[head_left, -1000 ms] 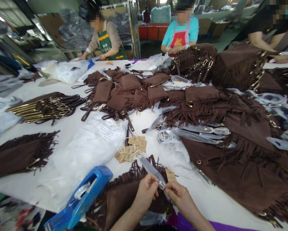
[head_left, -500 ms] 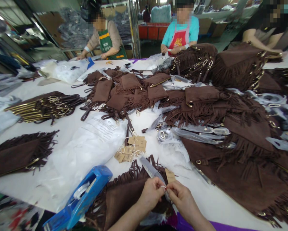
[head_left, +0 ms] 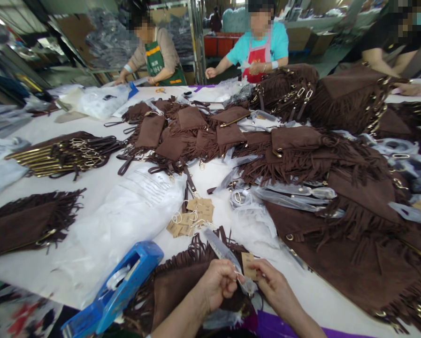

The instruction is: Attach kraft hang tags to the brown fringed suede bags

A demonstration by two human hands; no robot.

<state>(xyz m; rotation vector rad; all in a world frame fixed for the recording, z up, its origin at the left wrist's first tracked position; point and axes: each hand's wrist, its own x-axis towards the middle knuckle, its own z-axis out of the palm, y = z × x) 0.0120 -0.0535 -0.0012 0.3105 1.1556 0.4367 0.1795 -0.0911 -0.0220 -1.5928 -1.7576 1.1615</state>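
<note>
A brown fringed bag lies in front of me, with a plastic-wrapped strap across it. My left hand is closed over the strap, its fingertips pinching a white string. Thumb and fingers of my right hand grip the lower edge of a brown card hang tag beside the strap. Farther out, several similar tags with white strings lie in a small pile. A blue tape dispenser stands left of the bag.
Brown fringed pouches are heaped along the middle of the white table, larger bags at right. Clear plastic bags lie left of centre. Across the table, co-workers stand working.
My right hand has moved from the string to the hang tag and now grips it. My left hand has shifted slightly left. The co-worker in turquoise has stretched out an arm.
</note>
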